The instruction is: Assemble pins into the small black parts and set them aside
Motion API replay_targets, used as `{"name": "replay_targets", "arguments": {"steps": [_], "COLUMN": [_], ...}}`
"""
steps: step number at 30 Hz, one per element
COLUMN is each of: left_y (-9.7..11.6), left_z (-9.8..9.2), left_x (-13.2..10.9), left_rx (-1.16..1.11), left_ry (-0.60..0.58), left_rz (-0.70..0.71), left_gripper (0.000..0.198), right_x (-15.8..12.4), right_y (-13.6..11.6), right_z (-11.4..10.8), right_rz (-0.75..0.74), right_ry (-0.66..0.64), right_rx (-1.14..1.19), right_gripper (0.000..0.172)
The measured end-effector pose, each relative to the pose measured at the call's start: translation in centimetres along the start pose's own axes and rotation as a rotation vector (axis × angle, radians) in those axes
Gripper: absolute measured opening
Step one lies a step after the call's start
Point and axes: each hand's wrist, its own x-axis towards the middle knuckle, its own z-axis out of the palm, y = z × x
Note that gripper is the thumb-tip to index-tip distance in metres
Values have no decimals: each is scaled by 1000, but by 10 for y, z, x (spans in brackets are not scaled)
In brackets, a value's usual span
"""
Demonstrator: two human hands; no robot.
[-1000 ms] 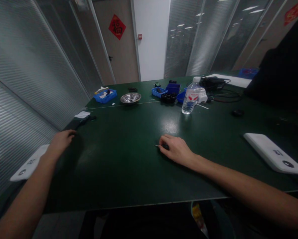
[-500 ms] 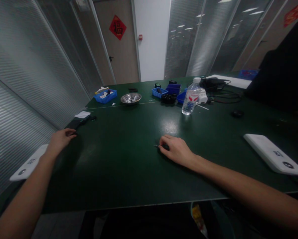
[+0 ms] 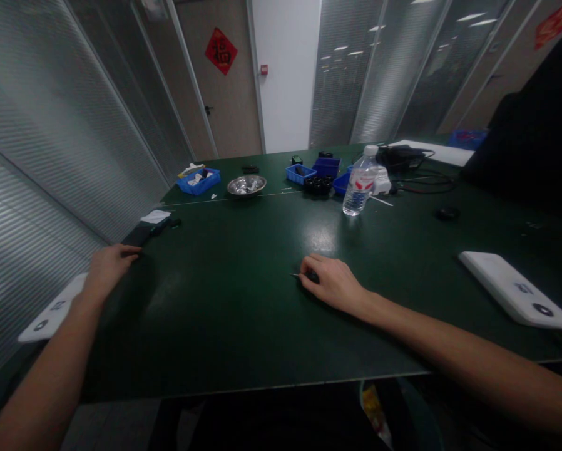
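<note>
My right hand [image 3: 330,279] rests on the dark green table [image 3: 224,326], its fingers curled round a dark-handled tool [image 3: 311,276] with a thin metal tip pointing left. The kind of tool is not clear. Over at the table's left side, my left hand [image 3: 112,266] is closed, thumb and fingers drawn together. Whatever it pinches is hidden or too dark to name. Just beyond those fingertips lies a flat black object [image 3: 136,235], with small dark items [image 3: 161,227] and a white paper [image 3: 156,217] beside it.
Farther back are a blue basket [image 3: 199,181], a metal bowl [image 3: 246,193], blue trays [image 3: 301,174] and a water bottle [image 3: 360,185]. White devices lie at right [image 3: 516,289] and left [image 3: 58,310]. A black mouse [image 3: 447,214] sits near a person in dark clothing [image 3: 534,131].
My left hand has shifted slightly left, and its fingers look straighter. The dark item seen at its fingertips before is harder to see. My right hand stays put.
</note>
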Motion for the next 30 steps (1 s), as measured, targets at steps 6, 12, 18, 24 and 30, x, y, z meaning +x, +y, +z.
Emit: {"name": "replay_targets", "arguments": {"steps": [6,12,18,24,30], "left_y": [9,5,2,2,9], "left_z": [2,-3,-7,-8,-11], "left_x": [-3,-3,-2,-2,-9], "left_rx": [80,38,-79,-62,-30], "left_ry": [7,-2,-35,31,107], "left_rz": [0,-65,-175,-206,-160], "left_gripper": [35,39,41,34,39], "right_x": [0,0,0,0,1], "right_y": [0,1,2,3,3], "right_z": [-1,0,2,3,2], "right_rz": [5,-3,2,-5,8], "right_ry": [-8,1,5,6,-1], "right_rx": [-6,-5,-28,-10,-8], "right_gripper": [12,12,11,11,11]}}
